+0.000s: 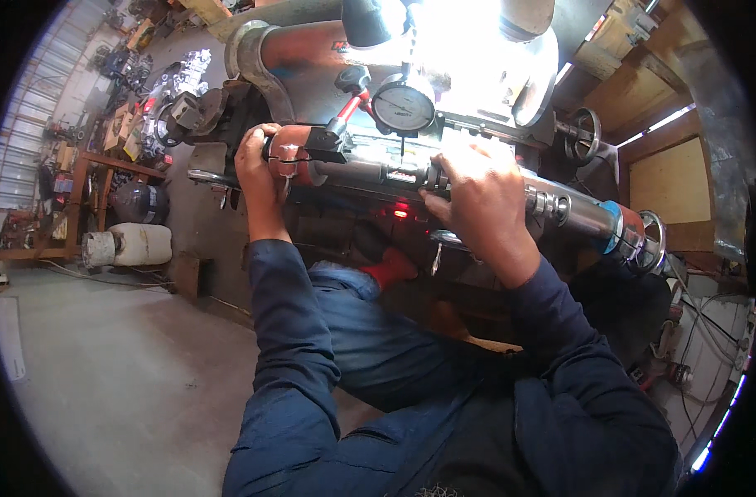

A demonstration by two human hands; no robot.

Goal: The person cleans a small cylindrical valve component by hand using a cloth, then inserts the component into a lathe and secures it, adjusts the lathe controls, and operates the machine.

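– "Two hands are working at a long metal bar [361, 172]. How is it looking?"

– "It is shining grey, and it is lying across the machine, sloping down toward the right. A dull red collar [292, 151] is ringing its left end, and a hand wheel [655, 242] is standing beyond its right end."

– "What is hanging above it?"

– "A round dial gauge [403, 106], its thin stem pointing down at the bar. A short red arm [347, 110] is slanting up toward it from a black block [327, 144] beside the collar."

– "And the left hand [257, 157]?"

– "Its forearm is pointing nearly straight ahead, and its fingers are gripping the collar's outer end."

– "The right hand [487, 182]?"

– "That forearm is slanting in from the lower right, knuckles facing up. Thumb and fingers are straddling the bar; glare is washing them out, so I cannot tell whether they are clamping it."
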